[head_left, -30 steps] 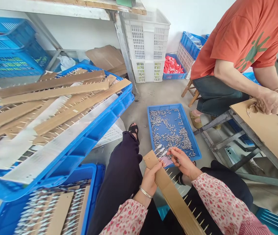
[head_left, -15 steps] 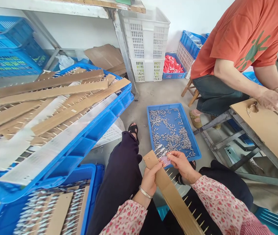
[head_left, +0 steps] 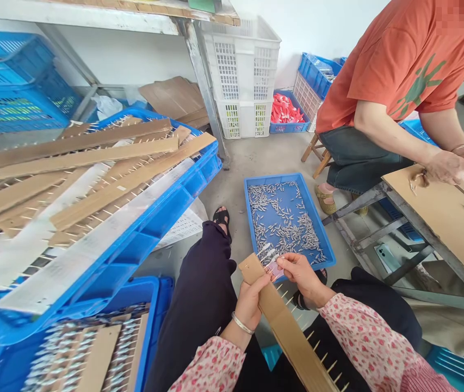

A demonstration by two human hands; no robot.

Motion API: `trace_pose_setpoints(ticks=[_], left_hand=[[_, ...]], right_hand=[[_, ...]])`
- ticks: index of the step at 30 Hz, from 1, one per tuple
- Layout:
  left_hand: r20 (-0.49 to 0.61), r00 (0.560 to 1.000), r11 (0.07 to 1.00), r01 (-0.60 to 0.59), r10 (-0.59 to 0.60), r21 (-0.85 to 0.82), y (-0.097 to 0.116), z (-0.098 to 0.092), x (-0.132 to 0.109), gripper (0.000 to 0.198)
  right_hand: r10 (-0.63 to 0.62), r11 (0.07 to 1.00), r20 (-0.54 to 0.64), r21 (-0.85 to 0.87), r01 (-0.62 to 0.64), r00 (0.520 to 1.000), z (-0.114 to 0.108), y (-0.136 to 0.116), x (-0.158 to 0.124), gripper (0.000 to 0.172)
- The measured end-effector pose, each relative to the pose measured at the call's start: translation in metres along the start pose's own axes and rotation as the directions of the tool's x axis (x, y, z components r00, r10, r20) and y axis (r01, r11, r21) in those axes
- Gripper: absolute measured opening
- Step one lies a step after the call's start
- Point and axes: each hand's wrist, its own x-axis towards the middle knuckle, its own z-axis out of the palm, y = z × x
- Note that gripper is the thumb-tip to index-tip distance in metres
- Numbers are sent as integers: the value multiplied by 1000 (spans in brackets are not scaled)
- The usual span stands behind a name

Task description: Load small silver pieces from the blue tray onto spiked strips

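Note:
My left hand (head_left: 252, 305) is closed around the upper end of a long cardboard strip (head_left: 286, 337) that slants down towards my lap. A row of pale toothpicks (head_left: 317, 346) sticks out along its right edge. Small grey-white, fish-shaped pieces (head_left: 265, 251) sit on the sticks nearest the top end. My right hand (head_left: 301, 275) is closed in a pinch beside those sticks; what lies between its fingertips is too small to name. Something pinkish (head_left: 274, 269) shows between my two hands. Beyond them, a shallow blue tray (head_left: 329, 245) on the floor holds many loose grey-white pieces (head_left: 289, 231).
At left, a large blue crate (head_left: 150, 228) bears cardboard strips with sticks. Below it, another blue crate (head_left: 156, 326) holds strips with filled sticks. A co-worker (head_left: 395, 71) sits at right by a cardboard-topped table (head_left: 431, 218). White crates (head_left: 242, 71) stand behind.
My right hand has shifted very slightly left, still pinching beside the sticks. The strip stays in my left hand. The view has tilted slightly, and the co-worker's hands moved a little.

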Motion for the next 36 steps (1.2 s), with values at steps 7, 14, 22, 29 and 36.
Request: trace_pose_setpoints(ticks=[7,14,22,29,36], left_hand=[[0,1000,1000,2,-2,7,-1,-1,0,25],[12,999,999,-30,30,17,-3,1,-3,23],[-25,999,998,-22,23,51,0,4,-4,23],[-21,997,997,-67,68,44,-4,2,-1,21],[-34,997,997,-67,68,23,-7,-1,1,20]], right_hand=[[-7,1000,13,-6,7,1000,3,7,-1,31],[-28,999,25,-39,29,999,6,12,-4,30],[-41,999,9,-14,41,999,6,13,-6,32],[-42,999,26,-7,42,999,10,16,-9,33],[-29,1000,50,-11,29,998,13,15,-10,32]])
